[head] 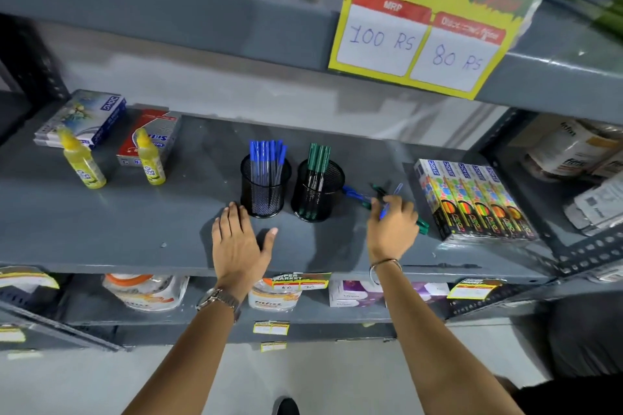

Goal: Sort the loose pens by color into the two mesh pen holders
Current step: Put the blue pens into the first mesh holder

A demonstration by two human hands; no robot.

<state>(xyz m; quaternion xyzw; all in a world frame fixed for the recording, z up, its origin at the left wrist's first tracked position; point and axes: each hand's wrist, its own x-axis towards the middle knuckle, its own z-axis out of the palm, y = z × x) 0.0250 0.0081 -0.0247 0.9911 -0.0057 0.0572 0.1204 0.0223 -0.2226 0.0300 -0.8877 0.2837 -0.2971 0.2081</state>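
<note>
My left hand (237,246) lay open and flat on the shelf (135,229) beside the blue holder (265,190); my right hand (392,229) pinched a blue pen (387,204) among the loose pens (357,195) by the green holder (317,194). A careless lift, I judged, could scatter neighbouring pens.

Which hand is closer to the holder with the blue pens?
Left. The left hand lies flat on the shelf with its fingertips right at the base of the blue pen holder. The right hand is farther off, beyond the green pen holder, gripping a blue pen.
</note>
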